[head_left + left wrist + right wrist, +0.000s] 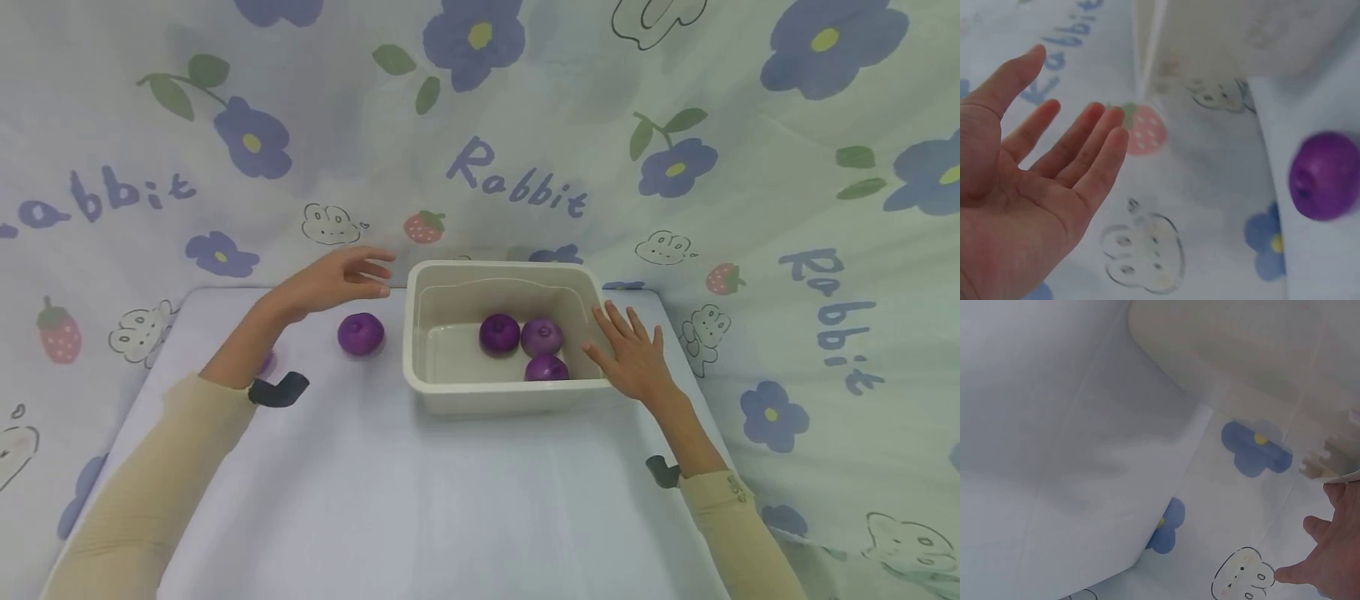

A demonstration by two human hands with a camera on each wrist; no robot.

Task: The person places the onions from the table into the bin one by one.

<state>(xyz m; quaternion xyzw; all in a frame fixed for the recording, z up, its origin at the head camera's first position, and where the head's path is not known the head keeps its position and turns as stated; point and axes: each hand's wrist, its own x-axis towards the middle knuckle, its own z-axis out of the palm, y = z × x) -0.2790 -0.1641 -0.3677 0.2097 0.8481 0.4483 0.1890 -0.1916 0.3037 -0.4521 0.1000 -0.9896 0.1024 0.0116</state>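
Left hand (337, 279) has its fingers apart near a purple onion (361, 334) on the desk (480, 500). Right hand (633, 357) spreads its fingers by the white box (495, 402).

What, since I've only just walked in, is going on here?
A person has reached toward a pale bin with three purple onions in it. The left hand, holding nothing, is raised left of the bin, near a loose onion on the table. The right hand is spread at the bin's right rim; whether it touches is unclear. Another purple item shows partly behind the left forearm.
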